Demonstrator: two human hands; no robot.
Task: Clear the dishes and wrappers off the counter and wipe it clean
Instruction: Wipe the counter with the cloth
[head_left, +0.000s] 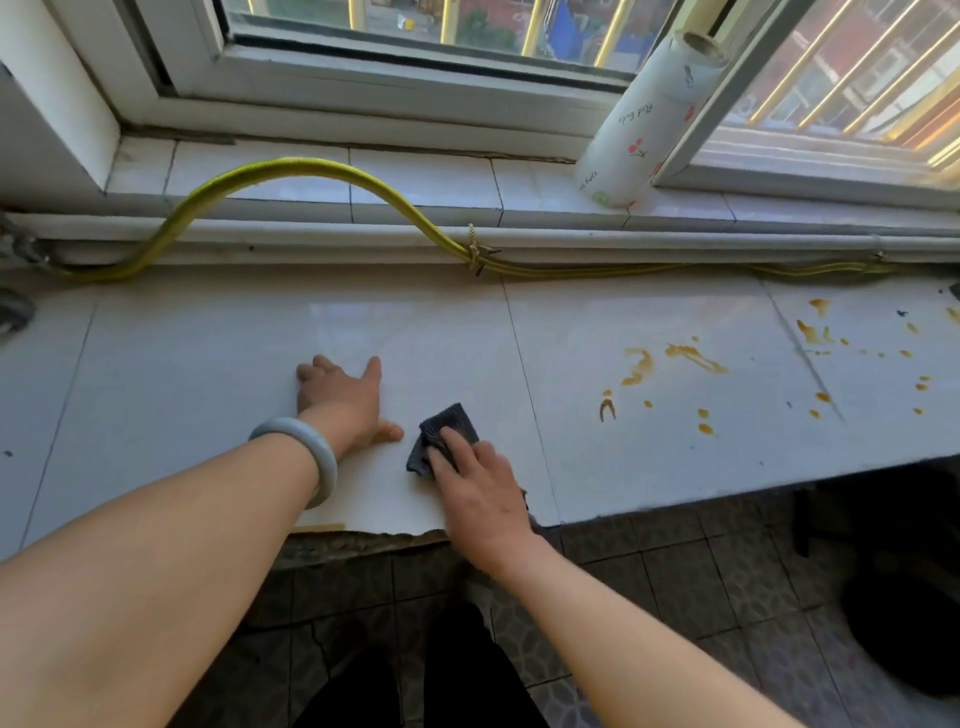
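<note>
The white tiled counter (208, 364) runs across the view under a window. My right hand (480, 491) presses flat on a dark grey cloth (447, 431) near the counter's front edge, fingers straight over it. My left hand (343, 397) rests flat on the tile just left of the cloth, fingers spread, with a pale bangle (306, 457) on the wrist. Orange-brown sauce stains (675, 369) spatter the tile to the right of the cloth, with more stains (857, 353) farther right.
A yellow hose (332, 171) arcs along the back of the counter and window sill. A paper towel roll (649, 119) leans on the sill against the window frame. A grey object (13, 312) sits at the left edge. The tiled floor (701, 597) lies below.
</note>
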